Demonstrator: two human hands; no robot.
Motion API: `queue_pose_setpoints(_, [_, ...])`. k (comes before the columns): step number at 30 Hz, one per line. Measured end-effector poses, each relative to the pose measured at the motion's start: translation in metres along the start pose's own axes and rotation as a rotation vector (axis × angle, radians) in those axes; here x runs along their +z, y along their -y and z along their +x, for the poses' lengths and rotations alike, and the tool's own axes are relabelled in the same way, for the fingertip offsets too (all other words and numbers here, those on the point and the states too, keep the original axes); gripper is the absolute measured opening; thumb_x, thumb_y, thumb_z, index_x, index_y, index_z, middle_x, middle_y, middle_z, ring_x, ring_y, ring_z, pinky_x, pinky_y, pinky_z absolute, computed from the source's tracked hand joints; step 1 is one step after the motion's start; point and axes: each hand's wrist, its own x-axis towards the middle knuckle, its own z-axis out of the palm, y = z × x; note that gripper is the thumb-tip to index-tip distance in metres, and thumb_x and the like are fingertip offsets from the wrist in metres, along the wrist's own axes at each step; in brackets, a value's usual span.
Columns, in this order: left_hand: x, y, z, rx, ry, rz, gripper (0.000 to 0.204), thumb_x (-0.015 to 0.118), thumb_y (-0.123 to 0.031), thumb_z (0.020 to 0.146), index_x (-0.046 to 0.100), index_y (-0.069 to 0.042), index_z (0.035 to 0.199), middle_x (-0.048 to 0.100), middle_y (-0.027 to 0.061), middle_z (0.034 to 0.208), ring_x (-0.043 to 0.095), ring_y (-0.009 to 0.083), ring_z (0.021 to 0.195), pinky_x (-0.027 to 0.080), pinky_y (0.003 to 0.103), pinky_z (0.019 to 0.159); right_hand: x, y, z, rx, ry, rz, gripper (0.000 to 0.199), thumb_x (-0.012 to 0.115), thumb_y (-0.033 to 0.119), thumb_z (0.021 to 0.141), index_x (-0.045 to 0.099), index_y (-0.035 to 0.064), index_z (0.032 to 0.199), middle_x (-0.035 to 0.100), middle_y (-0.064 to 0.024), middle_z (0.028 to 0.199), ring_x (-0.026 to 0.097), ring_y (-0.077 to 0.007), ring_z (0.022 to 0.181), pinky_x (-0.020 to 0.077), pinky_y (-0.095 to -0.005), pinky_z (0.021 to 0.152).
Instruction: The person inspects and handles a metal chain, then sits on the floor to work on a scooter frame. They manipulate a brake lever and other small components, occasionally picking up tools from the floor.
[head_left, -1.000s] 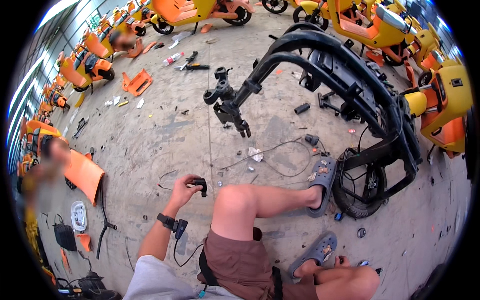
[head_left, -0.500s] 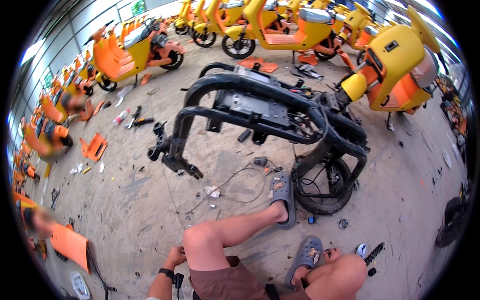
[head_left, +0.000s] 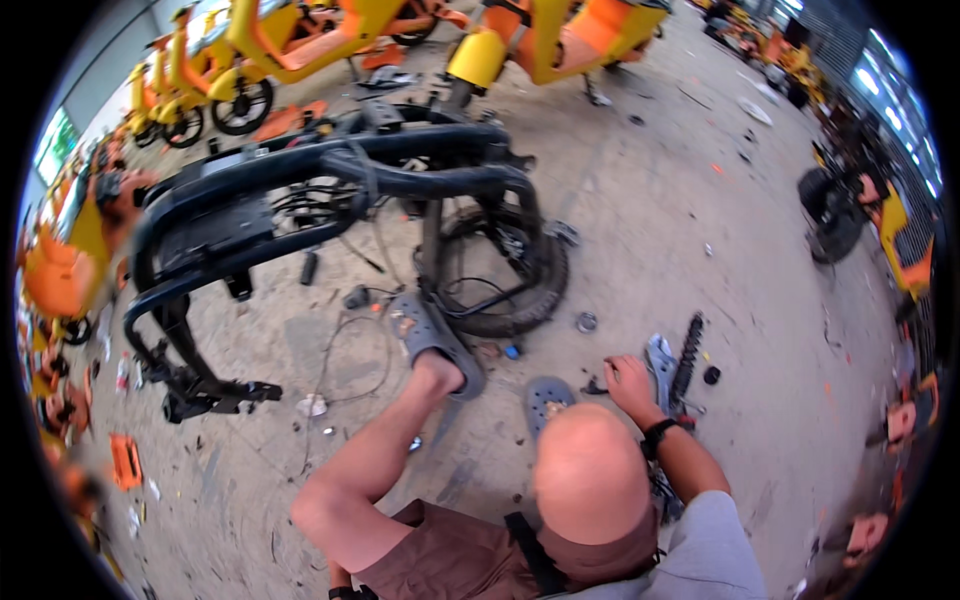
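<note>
My right hand [head_left: 628, 388] is low over the floor, just right of my grey clog [head_left: 549, 402]. Its fingers are bent and held together; a small dark thing beside them is too unclear to name. Close to its right lie a silvery-grey part [head_left: 661, 365] and a black coil-spring shock absorber [head_left: 688, 358]. My left hand [head_left: 340, 577] shows only a sliver by the thigh at the lower edge, its fingers hidden. Before me the black scooter frame [head_left: 330, 175] leans over a wheel [head_left: 515, 318], beside my other clog [head_left: 440, 345].
A thin cable [head_left: 335, 350] loops on the floor by the frame. A metal ring [head_left: 586, 322], a blue piece [head_left: 512, 351] and a black round piece [head_left: 711, 375] lie nearby. Yellow and orange scooters [head_left: 300, 45] line the back; a dark wheel [head_left: 838, 230] stands far right.
My view has turned right, so the frame sits farther left. My right hand has come out from beside the knee and reaches forward. My left hand has mostly dropped out of sight.
</note>
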Motion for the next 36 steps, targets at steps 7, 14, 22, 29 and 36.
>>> queue_pose_setpoints(7, [0.007,-0.102,0.008,0.051,0.132,0.070,0.031,0.072,-0.024,0.074,0.067,-0.002,0.096,0.069,0.0166,0.086,0.067,0.0262,0.080,0.052,0.036,0.067,-0.018,-0.061,-0.052,0.513,-0.133,0.019,0.021,0.059,0.017,0.087,0.066,0.0015,0.099,0.067,-0.0166,0.085,0.064,-0.0315,0.079,0.0501,-0.0391,0.073])
queue_pose_setpoints(14, [0.034,-0.156,0.029,0.159,0.310,0.114,0.030,0.071,-0.023,0.075,0.067,-0.002,0.097,0.069,0.0163,0.085,0.067,0.0270,0.080,0.052,0.036,0.068,-0.062,-0.111,-0.126,0.841,-0.248,0.066,0.023,0.059,0.020,0.088,0.067,0.0027,0.101,0.069,-0.0165,0.087,0.067,-0.0279,0.080,0.0516,-0.0366,0.073])
queue_pose_setpoints(22, [0.052,-0.184,0.034,0.205,0.387,0.143,0.029,0.070,-0.022,0.076,0.066,-0.002,0.097,0.069,0.0160,0.085,0.067,0.0278,0.079,0.052,0.037,0.068,-0.062,-0.097,-0.144,0.742,-0.026,0.105,0.025,0.062,0.023,0.086,0.067,0.0019,0.100,0.069,-0.0158,0.086,0.067,-0.0270,0.081,0.0520,-0.0350,0.074])
queue_pose_setpoints(29, [0.062,-0.202,0.034,0.226,0.434,0.169,0.028,0.069,-0.022,0.077,0.066,-0.003,0.097,0.068,0.0158,0.085,0.066,0.0285,0.079,0.052,0.038,0.068,-0.082,-0.100,-0.204,0.813,0.197,0.083,0.026,0.063,0.027,0.083,0.069,0.0032,0.092,0.068,-0.0187,0.085,0.066,-0.0350,0.081,0.0522,-0.0405,0.073])
queue_pose_setpoints(36, [0.069,-0.210,0.032,0.223,0.452,0.208,0.027,0.068,-0.021,0.078,0.066,-0.003,0.098,0.068,0.0155,0.085,0.066,0.0292,0.079,0.052,0.038,0.069,-0.137,-0.055,-0.267,0.807,0.616,0.071,0.030,0.063,0.034,0.083,0.068,0.0049,0.086,0.067,-0.0178,0.081,0.064,-0.0376,0.079,0.0505,-0.0451,0.070])
